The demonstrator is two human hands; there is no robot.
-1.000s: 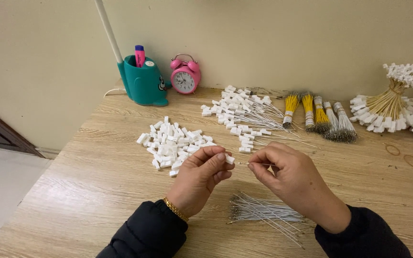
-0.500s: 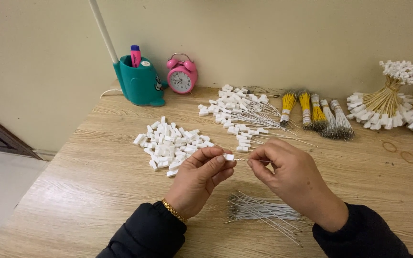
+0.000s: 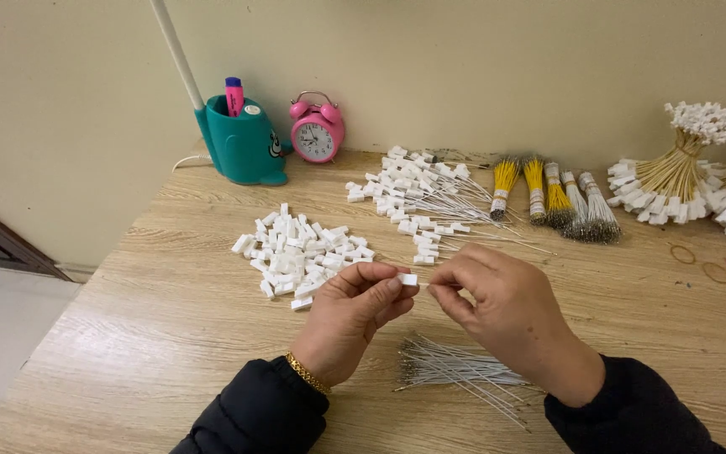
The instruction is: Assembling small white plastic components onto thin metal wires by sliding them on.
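Note:
My left hand pinches a small white plastic connector between thumb and fingers above the wooden table. My right hand faces it, fingertips pinched on a thin white wire whose end meets the connector. A pile of loose white connectors lies just beyond my left hand. A loose bunch of thin white wires lies on the table beneath my right wrist. A heap of wires fitted with connectors rests further back.
At the back stand a teal pen holder with a pink marker and a pink alarm clock. Yellow and grey wire bundles lie right of centre, tied bundles with white ends at far right, rubber bands nearby.
Both hands stay pinched close together over the same spot; the connector and wire end have come together. The view shifted slightly.

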